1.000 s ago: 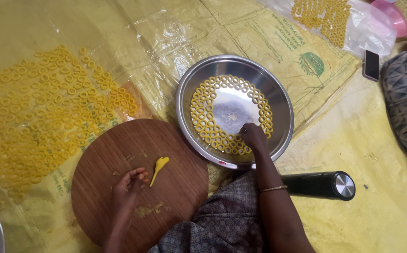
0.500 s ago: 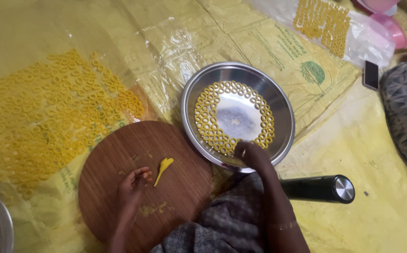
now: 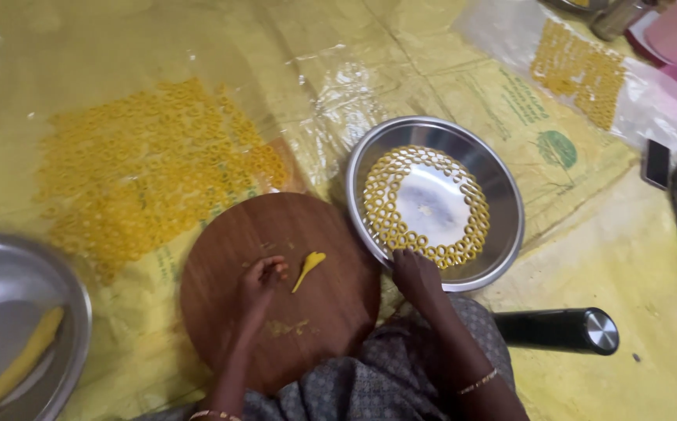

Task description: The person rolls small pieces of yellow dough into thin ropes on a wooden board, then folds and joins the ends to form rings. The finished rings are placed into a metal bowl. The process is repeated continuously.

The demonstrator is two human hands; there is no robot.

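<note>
The right hand (image 3: 415, 274) has slid from among the yellow dough rings (image 3: 424, 204) to the near rim of the steel plate (image 3: 502, 203). The view has swung left, bringing a second steel dish (image 3: 65, 304) holding a dough strip (image 3: 22, 360) into frame at lower left.

Soft, even yellowish light, glare on the steel plate (image 3: 502, 195), slight motion blur, faint shadows.
</note>
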